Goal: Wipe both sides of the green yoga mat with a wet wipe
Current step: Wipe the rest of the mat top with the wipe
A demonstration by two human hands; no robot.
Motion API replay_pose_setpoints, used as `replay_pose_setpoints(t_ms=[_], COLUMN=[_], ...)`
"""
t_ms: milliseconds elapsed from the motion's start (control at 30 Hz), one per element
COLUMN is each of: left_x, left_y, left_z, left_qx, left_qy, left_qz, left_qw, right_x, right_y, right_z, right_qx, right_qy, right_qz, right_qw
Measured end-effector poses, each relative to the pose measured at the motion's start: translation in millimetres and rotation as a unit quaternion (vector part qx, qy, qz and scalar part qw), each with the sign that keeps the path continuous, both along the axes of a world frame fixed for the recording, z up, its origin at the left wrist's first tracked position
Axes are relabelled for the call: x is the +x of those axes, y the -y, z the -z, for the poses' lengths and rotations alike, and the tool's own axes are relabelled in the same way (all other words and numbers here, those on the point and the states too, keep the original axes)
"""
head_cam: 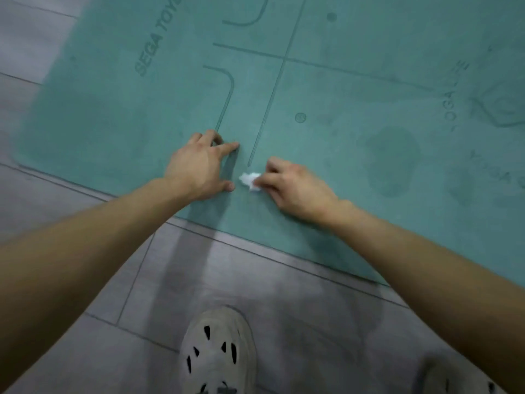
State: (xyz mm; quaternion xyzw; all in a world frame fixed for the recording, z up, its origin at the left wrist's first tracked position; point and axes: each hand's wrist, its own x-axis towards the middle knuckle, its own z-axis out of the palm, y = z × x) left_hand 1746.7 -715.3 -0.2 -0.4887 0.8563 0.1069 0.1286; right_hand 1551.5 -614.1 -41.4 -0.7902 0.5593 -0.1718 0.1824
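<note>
Head view shows the right hand (295, 189) pinching the wet wipe (250, 180) on the green yoga mat (369, 81), left hand (199, 166) spread flat beside it; next probably wider strokes.

Footwear: left shoe (218, 351) pale grey-beige clog type, rounded toe, smooth moulded upper, dark teardrop-shaped vent holes scattered across top, small dark tab at lower edge. Well to right of left shoe: right shoe (460, 379), same pale colour, dark holes, blurred, cut by frame edge. Above left shoe: forearms (93, 240) bare from frame edges to wrists; left hand (199, 169), right hand (292, 189) bare.
</note>
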Motion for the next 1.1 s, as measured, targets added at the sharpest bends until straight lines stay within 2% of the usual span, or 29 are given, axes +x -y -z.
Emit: replay_pose_setpoints(t_ms=[67, 133, 167, 200, 233, 300, 333, 367, 433, 500, 567, 600, 633, 700, 733, 767, 800, 867, 933, 1000, 1033, 1100], left_x=[3.4, 10.2, 13.8, 17.1, 19.8, 22.8, 23.6, 24.1, 25.3, 26.9, 27.4, 27.2, 27.1, 28.3, 30.1, 32.5, 35.2, 40.1, 42.4, 41.9, 41.3, 40.5], left_y=[-3.7, -10.8, -16.2, -22.0, -27.8, -37.7, -40.5, -42.7, -45.0, -47.8, -50.9, -52.1, -51.9, -49.1, -47.0, -45.0, -44.2, -45.2, -47.7, -50.2, -50.7, -49.9], left_z=[-1.2, -4.4, -6.0, -7.1, -6.9, -4.2, -2.6, -2.1, -2.1, -2.3, -3.1, -3.8, -4.2, -3.9, -3.2, -2.7, -2.0, -0.7, 0.3, 0.0, 0.2, 0.8], left_qx=[0.02, 0.038, 0.044, 0.046, 0.045, 0.037, 0.035, 0.036, 0.036, 0.027, 0.023, 0.026, 0.029, 0.033, 0.037, 0.04, 0.044, 0.05, 0.052, 0.053, 0.052, 0.051], left_qy=[0.003, 0.0, 0.0, -0.002, -0.003, -0.002, -0.002, 0.0, 0.005, 0.008, 0.009, 0.011, 0.012, 0.01, 0.009, 0.012, 0.019, 0.026, 0.02, 0.018, 0.017, 0.014], left_qz=[0.012, 0.018, 0.02, 0.021, 0.022, 0.032, 0.034, 0.034, 0.035, 0.042, 0.043, 0.042, 0.041, 0.045, 0.05, 0.058, 0.065, 0.069, 0.07, 0.065, 0.06, 0.055], left_qw=[1.0, 0.999, 0.999, 0.999, 0.999, 0.999, 0.999, 0.999, 0.999, 0.999, 0.999, 0.999, 0.999, 0.998, 0.998, 0.997, 0.997, 0.996, 0.996, 0.996, 0.997, 0.997], right_x=[-44.4, -59.6, -45.7, -22.3, 5.1, 47.9, 50.7, 39.8, -2.6, -46.5, -42.4, -18.5, 12.1, 70.2, 82.9, 78.7, 61.8, 9.2, -35.4, -20.8, 7.6, 76.8], right_y=[22.7, 30.0, 26.0, 18.4, 6.1, -28.6, -38.2, -37.5, -23.0, -12.4, -13.5, -16.1, -20.8, -40.4, -49.2, -51.2, -49.7, -49.5, -58.1, -64.6, -65.0, -65.9], right_z=[0.1, 0.7, 2.7, 3.7, 5.9, 5.8, 4.2, 1.5, 3.9, 7.6, 8.8, 9.4, 10.9, 12.1, 10.3, 7.7, 5.1, 5.6, 6.8, 8.1, 10.7, 15.4], right_qx=[-0.03, -0.029, -0.026, -0.021, -0.011, 0.01, 0.017, 0.016, -0.003, -0.035, -0.028, -0.025, -0.019, -0.008, -0.01, -0.019, -0.023, -0.032, -0.041, -0.038, -0.041, -0.035], right_qy=[-0.043, -0.031, -0.014, 0.006, 0.027, 0.029, 0.011, 0.007, -0.011, -0.028, -0.001, 0.015, 0.037, 0.054, 0.044, 0.037, 0.028, -0.003, -0.014, 0.012, 0.026, 0.052], right_qz=[0.167, 0.346, 0.379, 0.356, 0.282, 0.068, -0.002, -0.014, 0.104, 0.292, 0.408, 0.399, 0.346, 0.149, 0.07, 0.036, 0.061, 0.199, 0.357, 0.446, 0.437, 0.316], right_qw=[0.985, 0.937, 0.925, 0.934, 0.959, 0.997, 1.0, 1.0, 0.994, 0.955, 0.913, 0.916, 0.937, 0.987, 0.996, 0.999, 0.997, 0.979, 0.933, 0.894, 0.898, 0.947])
